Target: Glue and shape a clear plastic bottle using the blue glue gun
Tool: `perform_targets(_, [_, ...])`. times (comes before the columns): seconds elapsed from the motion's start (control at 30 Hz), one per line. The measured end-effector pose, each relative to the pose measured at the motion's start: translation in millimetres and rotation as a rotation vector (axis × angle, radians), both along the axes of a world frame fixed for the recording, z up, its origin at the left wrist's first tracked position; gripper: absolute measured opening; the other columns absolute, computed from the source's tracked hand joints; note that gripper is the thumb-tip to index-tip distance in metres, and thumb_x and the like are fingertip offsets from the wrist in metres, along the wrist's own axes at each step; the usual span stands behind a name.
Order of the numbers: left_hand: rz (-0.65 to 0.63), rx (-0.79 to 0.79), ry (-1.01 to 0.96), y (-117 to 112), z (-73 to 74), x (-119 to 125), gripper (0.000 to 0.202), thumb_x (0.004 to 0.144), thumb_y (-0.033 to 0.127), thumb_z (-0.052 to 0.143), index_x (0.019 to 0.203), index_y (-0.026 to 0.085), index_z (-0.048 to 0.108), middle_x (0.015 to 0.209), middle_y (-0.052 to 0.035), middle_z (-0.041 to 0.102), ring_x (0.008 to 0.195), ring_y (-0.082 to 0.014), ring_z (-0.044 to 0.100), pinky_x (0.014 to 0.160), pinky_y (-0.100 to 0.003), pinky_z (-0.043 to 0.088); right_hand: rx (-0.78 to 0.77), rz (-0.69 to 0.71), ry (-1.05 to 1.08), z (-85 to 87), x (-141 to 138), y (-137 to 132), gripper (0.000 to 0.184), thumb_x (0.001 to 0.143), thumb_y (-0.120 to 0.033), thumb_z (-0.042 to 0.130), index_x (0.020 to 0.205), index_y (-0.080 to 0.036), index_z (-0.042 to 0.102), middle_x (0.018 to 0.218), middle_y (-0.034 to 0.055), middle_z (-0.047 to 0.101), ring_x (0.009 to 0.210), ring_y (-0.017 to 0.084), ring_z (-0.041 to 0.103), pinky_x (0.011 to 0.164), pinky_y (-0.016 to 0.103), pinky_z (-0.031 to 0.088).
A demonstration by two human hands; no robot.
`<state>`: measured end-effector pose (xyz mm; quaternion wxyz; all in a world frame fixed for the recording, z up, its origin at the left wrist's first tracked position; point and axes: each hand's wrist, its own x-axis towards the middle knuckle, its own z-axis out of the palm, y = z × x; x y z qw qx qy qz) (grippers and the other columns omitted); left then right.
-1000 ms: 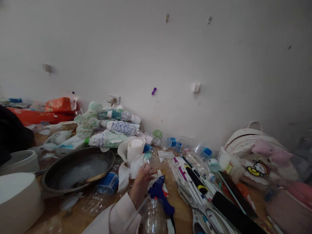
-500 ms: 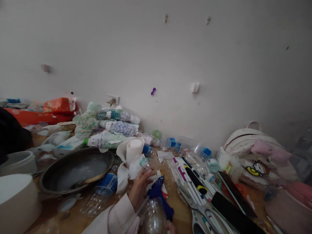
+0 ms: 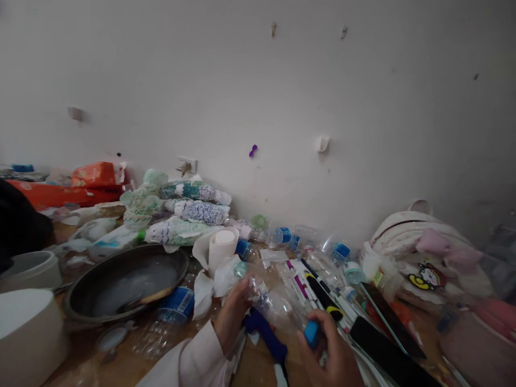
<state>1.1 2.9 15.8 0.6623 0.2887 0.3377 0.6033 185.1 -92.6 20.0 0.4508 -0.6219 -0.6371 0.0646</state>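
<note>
My left hand [image 3: 233,309], in a pale pink sleeve, is closed around the neck end of a clear plastic bottle [image 3: 280,305]. The bottle lies slanted, its pale green cap [image 3: 241,270] at the far left end and its body stretching toward the right. My right hand [image 3: 332,349] is closed on a small blue object [image 3: 311,333] near the other end of the bottle; its kind is not clear, and the fingers partly cover it. Below the bottle, between my hands, a dark blue glue gun [image 3: 268,336] rests on the table.
Left are a dark basin [image 3: 76,306] with a wooden-handled tool, a paper roll [image 3: 222,244] and a labelled bottle [image 3: 177,305]. Right lie pens, scissors, a black phone [image 3: 389,355] and a backpack [image 3: 419,242]. Paper-covered bottles [image 3: 201,211] are piled by the wall.
The clear bottle has swung from upright near the front edge to a slant pointing right. My right hand has come up into view with the small blue object. The glue gun is more exposed.
</note>
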Motion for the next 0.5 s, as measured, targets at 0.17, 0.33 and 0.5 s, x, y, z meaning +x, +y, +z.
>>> perform_targets(0.17, [-0.041,0.024,-0.044,-3.5,3.9,1.8,0.047,0.060,0.064,0.086,0.082,0.024,0.077,0.096,-0.0115,0.084,0.109,-0.0398,0.072,0.089,-0.046,0.058,-0.002,0.072,0.258,-35.2,-11.1,17.3,0.025,0.095,-0.045,0.053,0.110,-0.026,0.051,0.088,0.0039,0.070,0.078,0.022,0.071,0.077,0.031,0.057])
perform_targets(0.33, [-0.032,0.018,-0.020,-7.2,8.5,3.1,0.052,0.053,0.066,0.090,0.081,0.024,0.079,0.098,-0.0134,0.084,0.115,-0.0446,0.070,0.094,-0.051,0.059,-0.072,0.083,0.299,-46.0,-4.0,21.5,0.024,0.091,-0.046,0.060,0.103,-0.028,0.050,0.079,-0.0018,0.068,0.071,0.020,0.068,0.073,0.028,0.056])
perform_targets(0.5, [-0.042,0.092,0.044,-14.3,5.5,2.0,0.051,0.056,0.066,0.091,0.088,0.028,0.082,0.106,-0.0090,0.085,0.123,-0.0415,0.067,0.108,-0.049,0.053,-0.264,0.259,0.608,-40.1,11.7,31.1,0.060,0.084,-0.073,0.068,0.119,-0.026,0.057,0.103,0.0092,0.082,0.100,0.029,0.079,0.086,0.036,0.063])
